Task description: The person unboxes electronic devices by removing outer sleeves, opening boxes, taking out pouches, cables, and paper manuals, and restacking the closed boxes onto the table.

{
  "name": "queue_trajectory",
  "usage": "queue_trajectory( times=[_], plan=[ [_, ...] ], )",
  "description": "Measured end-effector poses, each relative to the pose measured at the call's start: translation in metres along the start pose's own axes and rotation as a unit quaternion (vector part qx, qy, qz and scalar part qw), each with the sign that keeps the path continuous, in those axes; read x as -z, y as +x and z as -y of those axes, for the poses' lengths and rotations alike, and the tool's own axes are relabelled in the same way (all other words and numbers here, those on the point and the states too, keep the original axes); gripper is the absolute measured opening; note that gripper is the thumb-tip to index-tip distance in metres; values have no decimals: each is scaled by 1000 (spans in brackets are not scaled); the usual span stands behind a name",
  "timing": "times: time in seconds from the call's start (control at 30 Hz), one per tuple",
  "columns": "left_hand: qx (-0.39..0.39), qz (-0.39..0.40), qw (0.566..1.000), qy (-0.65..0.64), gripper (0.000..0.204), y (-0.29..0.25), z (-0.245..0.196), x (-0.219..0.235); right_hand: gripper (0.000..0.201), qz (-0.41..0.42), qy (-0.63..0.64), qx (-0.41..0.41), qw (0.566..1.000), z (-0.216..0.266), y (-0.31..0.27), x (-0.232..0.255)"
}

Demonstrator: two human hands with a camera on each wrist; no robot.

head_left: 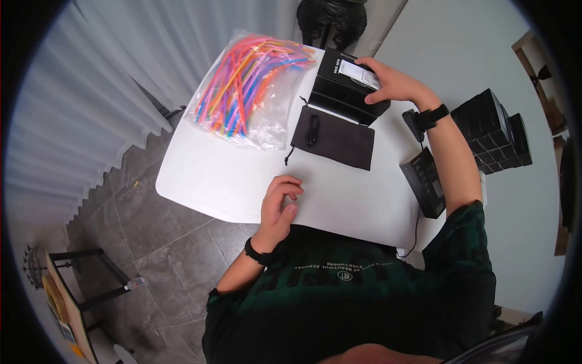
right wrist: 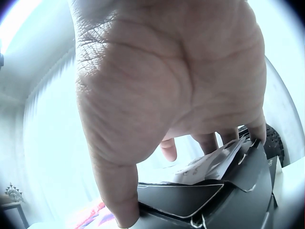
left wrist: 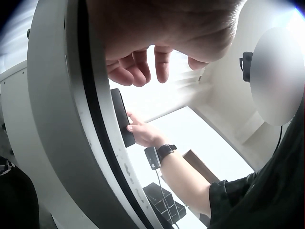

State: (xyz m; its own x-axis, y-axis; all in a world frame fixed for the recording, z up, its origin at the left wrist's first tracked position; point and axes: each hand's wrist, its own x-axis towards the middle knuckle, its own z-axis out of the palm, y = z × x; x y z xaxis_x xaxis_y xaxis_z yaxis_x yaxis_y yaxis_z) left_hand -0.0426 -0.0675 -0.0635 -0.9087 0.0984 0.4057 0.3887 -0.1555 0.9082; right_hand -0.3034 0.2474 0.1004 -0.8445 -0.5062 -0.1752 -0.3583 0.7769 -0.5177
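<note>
My right hand [head_left: 394, 84] grips a black box [head_left: 348, 91] by its edges at the back of the white table; white papers [head_left: 359, 74] lie on or in it. In the right wrist view the thumb and fingers of the hand [right wrist: 167, 81] span the box [right wrist: 228, 195], with white paper [right wrist: 205, 167] between. Just in front lies a dark drawstring pouch [head_left: 342, 142] with a coiled black cable [head_left: 312, 130] on it. My left hand [head_left: 280, 206], fingers loosely bent, holds nothing near the table's front edge; in the left wrist view the hand [left wrist: 162, 28] is beside that edge.
A clear bag of colourful long balloons [head_left: 242, 91] lies at the table's [head_left: 200, 188] back left. Several stacked black boxes [head_left: 491, 133] stand at the right, with another black box [head_left: 424, 182] nearer. A thin cable hangs over the right front edge.
</note>
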Motion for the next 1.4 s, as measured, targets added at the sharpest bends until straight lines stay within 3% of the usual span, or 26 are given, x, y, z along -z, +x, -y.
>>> queue_trajectory(
  times=[0.17,0.23,0.37,0.4,0.5,0.6,0.63,0.77,0.83,0.93,1.0,1.17,1.27,1.4],
  plan=[
    [13,-3,1000,-8,43,-1,-1,-2,101,-1,2,49,999,-11,-6,1],
    [21,11,1000,-18,47,0,0,-1,102,-136,-128,56,981,1,-30,14],
    [15,-7,1000,-23,49,-3,1,-5,79,-186,-147,63,969,10,-119,33],
    [15,-22,999,-26,50,-4,2,-5,68,-182,-141,-2,973,22,-148,30],
    [2,-9,1000,-15,48,-5,6,-3,63,-105,-93,-101,985,9,-216,12],
    [11,-5,1000,-21,48,-5,6,-4,81,-131,-115,-129,976,-19,-268,-44],
    [12,-5,1000,-16,48,-5,5,-4,94,-116,-149,-214,958,-17,-280,-61],
    [10,15,1000,9,48,-3,4,-7,98,-153,-44,-231,960,-34,-305,-99],
    [6,25,999,46,48,-3,3,-10,97,-188,-7,-214,959,-38,-307,-103],
    [-12,42,993,114,46,-2,-1,-14,93,-190,-56,-178,964,-43,-305,-97],
    [-30,48,985,161,42,1,-7,-20,92,-137,-27,-189,972,-42,-296,-82],
    [-43,49,968,241,30,-1,-9,-29,90,-189,-48,-96,976,-71,-268,-26],
    [-58,52,953,293,22,-2,-9,-34,88,-210,-66,-64,973,-86,-226,29],
    [-81,56,946,310,24,-2,-8,-37,85,-184,-16,-31,982,-99,-124,85]
  ],
)
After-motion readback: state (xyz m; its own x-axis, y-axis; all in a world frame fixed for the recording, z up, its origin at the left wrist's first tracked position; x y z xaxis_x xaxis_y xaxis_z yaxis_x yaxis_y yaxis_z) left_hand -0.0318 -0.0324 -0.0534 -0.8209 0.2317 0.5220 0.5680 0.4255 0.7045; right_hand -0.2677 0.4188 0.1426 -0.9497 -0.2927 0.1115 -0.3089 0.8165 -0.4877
